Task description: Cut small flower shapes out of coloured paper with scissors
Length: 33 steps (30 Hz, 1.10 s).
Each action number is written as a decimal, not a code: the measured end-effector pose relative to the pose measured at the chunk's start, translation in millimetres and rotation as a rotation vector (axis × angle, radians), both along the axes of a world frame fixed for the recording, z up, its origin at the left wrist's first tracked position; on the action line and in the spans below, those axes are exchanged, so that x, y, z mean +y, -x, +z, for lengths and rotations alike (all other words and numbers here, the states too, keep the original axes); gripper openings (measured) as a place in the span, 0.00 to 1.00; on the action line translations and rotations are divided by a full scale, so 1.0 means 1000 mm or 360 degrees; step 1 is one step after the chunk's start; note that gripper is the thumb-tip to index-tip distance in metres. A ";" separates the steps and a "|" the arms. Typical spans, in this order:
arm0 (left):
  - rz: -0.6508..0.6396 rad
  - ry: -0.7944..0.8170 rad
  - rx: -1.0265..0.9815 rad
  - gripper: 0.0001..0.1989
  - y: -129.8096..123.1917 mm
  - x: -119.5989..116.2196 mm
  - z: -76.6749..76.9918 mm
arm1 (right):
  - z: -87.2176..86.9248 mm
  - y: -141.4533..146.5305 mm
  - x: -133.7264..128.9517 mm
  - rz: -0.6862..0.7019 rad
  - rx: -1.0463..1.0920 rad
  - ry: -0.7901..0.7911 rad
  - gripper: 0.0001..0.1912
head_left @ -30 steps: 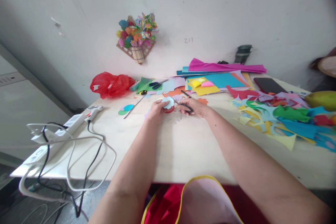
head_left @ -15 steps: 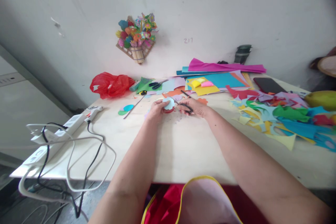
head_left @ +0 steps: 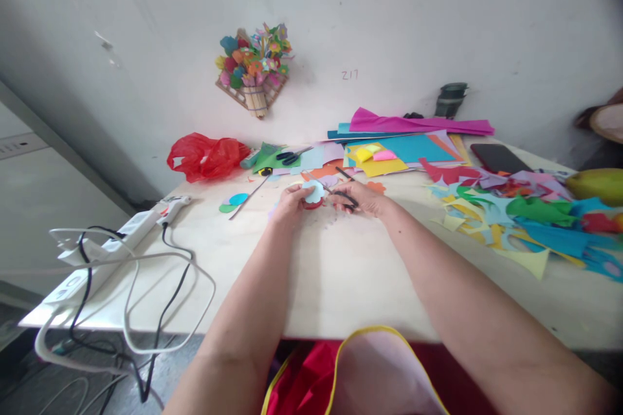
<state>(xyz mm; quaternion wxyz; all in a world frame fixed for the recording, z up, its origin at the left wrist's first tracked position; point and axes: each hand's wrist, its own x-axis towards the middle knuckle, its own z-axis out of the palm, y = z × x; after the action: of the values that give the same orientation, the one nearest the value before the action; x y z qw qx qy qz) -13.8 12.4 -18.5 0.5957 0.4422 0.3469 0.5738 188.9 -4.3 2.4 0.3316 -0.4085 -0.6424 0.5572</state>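
Observation:
Between the fingers of my left hand [head_left: 291, 202] is a light blue paper flower [head_left: 314, 191] with a scalloped edge. Red paper [head_left: 312, 205] shows just beneath it; whether my fingers hold that too, I cannot tell. My right hand [head_left: 365, 199] is closed around the black handles of a pair of scissors [head_left: 346, 201], whose blades point left toward the flower's right edge. Small paper snippets lie below the scissors. An orange paper shape [head_left: 376, 188] lies just beyond my right hand, and a dark pencil-like stick [head_left: 343, 173] rests behind it.
Colourful paper scraps [head_left: 525, 214] cover the table's right side, near a phone [head_left: 500, 159]. Coloured sheets [head_left: 413, 149] and a second pair of scissors [head_left: 291, 157] lie at the back. A red plastic bag [head_left: 208, 157], a power strip [head_left: 104, 256] and looping cables are on the left.
Almost nothing differs. The light blue flower has tilted slightly in my left hand, beside the scissors; both arms stay in place.

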 end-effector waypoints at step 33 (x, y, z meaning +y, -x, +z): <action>-0.0008 0.0015 -0.0019 0.15 -0.002 -0.003 0.002 | 0.002 0.004 -0.002 -0.0011 0.0005 -0.0063 0.15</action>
<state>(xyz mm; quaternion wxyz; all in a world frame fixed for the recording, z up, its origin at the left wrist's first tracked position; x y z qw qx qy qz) -11.9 9.6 -16.1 0.6014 0.4367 0.3449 0.5733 185.1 -6.4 4.2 0.3428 -0.4032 -0.6513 0.5438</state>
